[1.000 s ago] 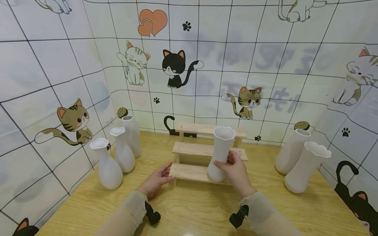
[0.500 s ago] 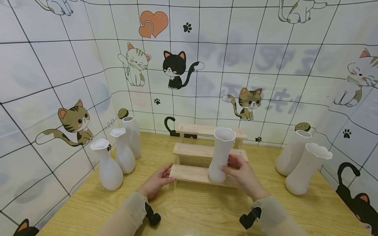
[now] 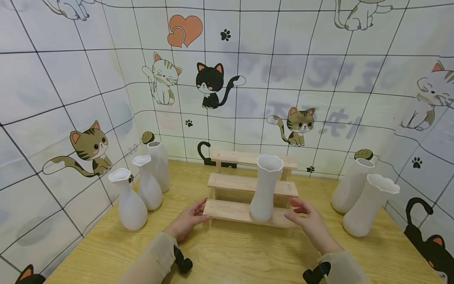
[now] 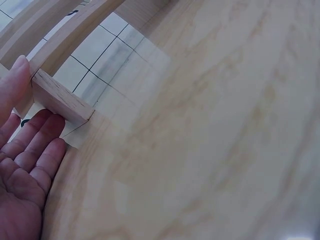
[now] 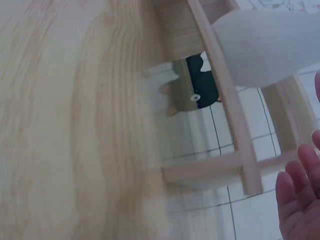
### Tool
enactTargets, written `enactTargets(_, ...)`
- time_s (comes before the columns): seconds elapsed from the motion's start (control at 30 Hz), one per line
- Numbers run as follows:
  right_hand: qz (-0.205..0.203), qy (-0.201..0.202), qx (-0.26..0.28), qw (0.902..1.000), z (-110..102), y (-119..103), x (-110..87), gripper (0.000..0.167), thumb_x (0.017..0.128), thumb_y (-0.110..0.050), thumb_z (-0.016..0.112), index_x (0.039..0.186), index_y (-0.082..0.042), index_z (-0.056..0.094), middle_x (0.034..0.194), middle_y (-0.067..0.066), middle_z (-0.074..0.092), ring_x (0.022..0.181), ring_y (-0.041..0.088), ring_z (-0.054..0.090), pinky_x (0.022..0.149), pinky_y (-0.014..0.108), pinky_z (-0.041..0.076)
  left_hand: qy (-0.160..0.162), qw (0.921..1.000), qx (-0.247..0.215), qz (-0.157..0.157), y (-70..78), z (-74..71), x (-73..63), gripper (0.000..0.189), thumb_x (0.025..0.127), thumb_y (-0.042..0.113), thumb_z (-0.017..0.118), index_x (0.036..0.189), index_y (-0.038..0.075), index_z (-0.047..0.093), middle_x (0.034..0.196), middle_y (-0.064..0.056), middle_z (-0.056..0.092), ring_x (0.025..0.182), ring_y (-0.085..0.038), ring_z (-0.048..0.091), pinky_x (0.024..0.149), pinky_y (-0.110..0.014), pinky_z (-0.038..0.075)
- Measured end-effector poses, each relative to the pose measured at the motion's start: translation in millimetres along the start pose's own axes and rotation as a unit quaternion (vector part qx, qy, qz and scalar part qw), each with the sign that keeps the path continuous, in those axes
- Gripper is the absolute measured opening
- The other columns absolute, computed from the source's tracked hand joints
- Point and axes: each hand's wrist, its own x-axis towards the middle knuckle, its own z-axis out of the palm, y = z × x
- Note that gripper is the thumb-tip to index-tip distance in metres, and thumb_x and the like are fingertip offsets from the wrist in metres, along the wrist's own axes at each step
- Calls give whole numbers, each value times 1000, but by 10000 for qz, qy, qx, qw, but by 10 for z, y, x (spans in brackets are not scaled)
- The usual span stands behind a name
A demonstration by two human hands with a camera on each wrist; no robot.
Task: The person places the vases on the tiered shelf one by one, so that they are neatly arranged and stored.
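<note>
A tall white vase (image 3: pixel 267 189) with a scalloped rim stands upright on the lowest step of a three-tier wooden display stand (image 3: pixel 228 211). At the stand's left end, my left hand (image 3: pixel 188 221) touches the bottom step with relaxed fingers. The left wrist view shows its thumb by the step's corner and its fingertips (image 4: pixel 52 125) against the leg. My right hand (image 3: pixel 310 225) is apart from the vase, fingers loosely spread by the right end of the bottom step. It holds nothing. In the right wrist view, the vase's pale body (image 5: pixel 270 47) rests above the step edge.
On the left of the table stand three white vases: a front one (image 3: pixel 131 205), a middle one (image 3: pixel 149 185) and a straighter back one (image 3: pixel 157 165). At the right are a ribbed vase (image 3: pixel 352 187) and a scalloped vase (image 3: pixel 369 205). A cat-print wall covering (image 3: pixel 248 130) encloses the table.
My right hand has let go of the scalloped vase on the bottom step and moved right, away from it. The left hand stays at the stand's left end.
</note>
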Motion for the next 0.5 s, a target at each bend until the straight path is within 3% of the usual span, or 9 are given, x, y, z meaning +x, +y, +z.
enactTargets(0.17, 182, 38, -81, 9998, -66, 171, 0, 77, 87, -37, 72, 145, -4, 34, 147, 17, 34, 129, 34, 32, 96, 47, 40, 14, 10000, 11, -13, 12, 6, -16, 79, 90, 20, 69, 153, 9, 23, 139, -16, 48, 120, -23, 50, 103, -40, 38)
enactTargets(0.33, 313, -319, 167, 9989, -96, 338, 53, 85, 88, -33, 71, 149, -1, 22, 152, 22, 23, 133, 42, 27, 102, 56, 34, 64, 10000, 18, -6, 18, 8, -17, 78, 91, 23, 69, 153, 10, 23, 140, -17, 46, 121, -24, 50, 105, -44, 35)
enactTargets(0.5, 480, -444, 300, 9974, -114, 473, 100, 88, 87, -31, 73, 151, -2, 20, 150, 24, 26, 130, 41, 35, 102, 54, 35, 294, 9995, 27, -52, 72, 37, -48, 76, 93, 26, 65, 154, 10, 22, 145, -21, 39, 128, -31, 44, 109, -52, 28)
